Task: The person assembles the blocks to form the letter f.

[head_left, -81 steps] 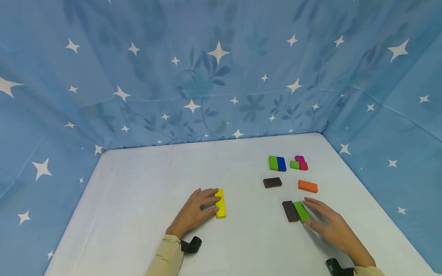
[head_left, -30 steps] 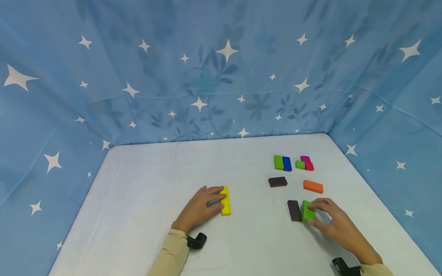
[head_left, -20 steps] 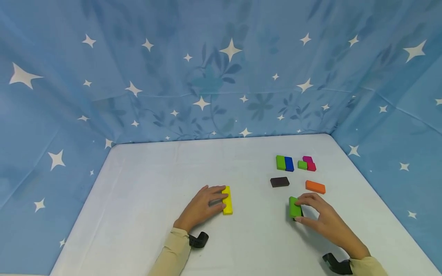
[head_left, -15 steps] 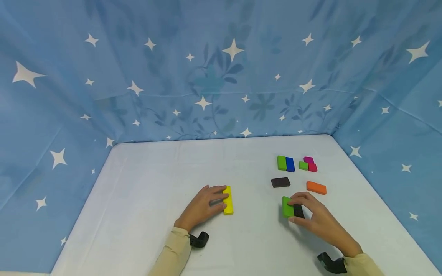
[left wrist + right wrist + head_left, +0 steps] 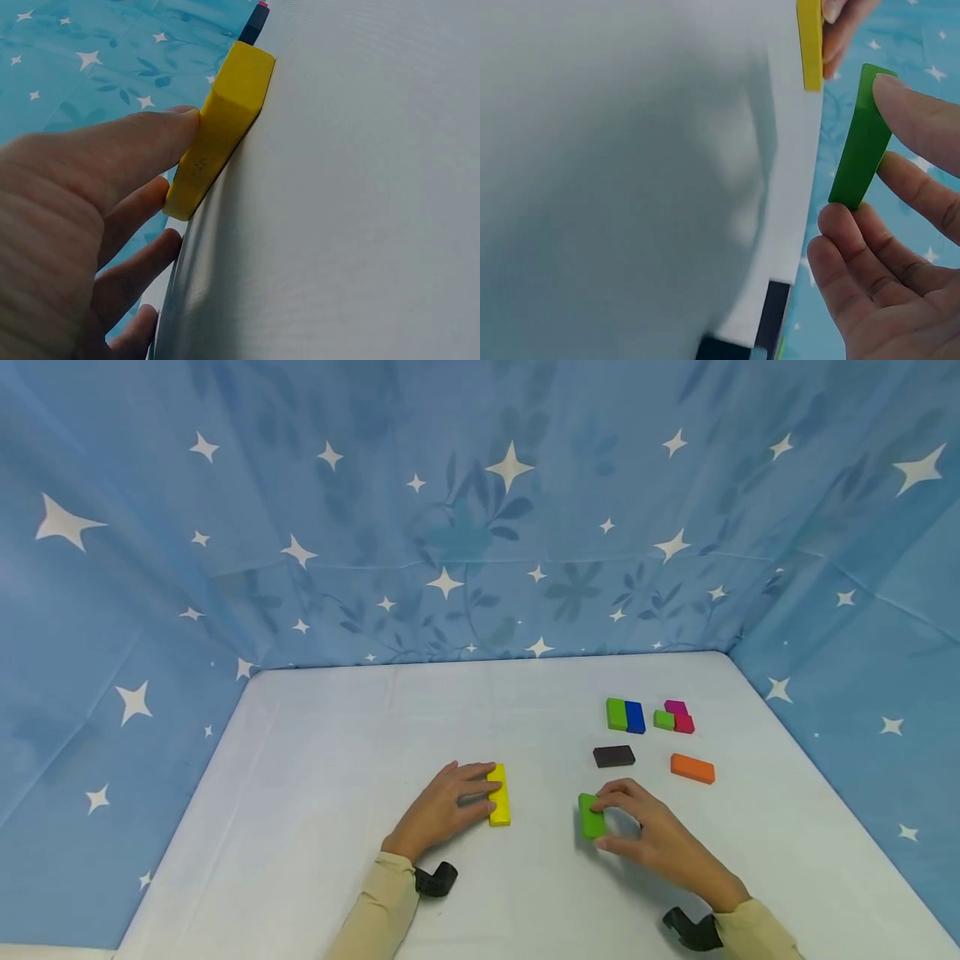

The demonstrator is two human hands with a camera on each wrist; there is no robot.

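My left hand (image 5: pixel 444 810) rests at the left side of a yellow block (image 5: pixel 499 796) lying on the white table. Its fingertips and thumb touch the block along that side, as the left wrist view also shows. My right hand (image 5: pixel 652 839) pinches a green block (image 5: pixel 591 817) between thumb and fingers, to the right of the yellow one. In the right wrist view the green block (image 5: pixel 861 142) is held above the tabletop. A dark block that stood beside it is hidden behind my right hand in the head view.
Farther back on the table (image 5: pixel 360 727) lie a dark block (image 5: pixel 614 756), an orange block (image 5: pixel 692 768), a green block (image 5: pixel 617 714) against a blue block (image 5: pixel 635 717), and a small green block (image 5: pixel 663 719) touching pink blocks (image 5: pixel 683 723). A blue star-patterned curtain (image 5: pixel 337 527) surrounds the table.
The right hand has gripped the green block, lifted it from beside the dark block and carried it left across that block. The left hand stays at the yellow block.
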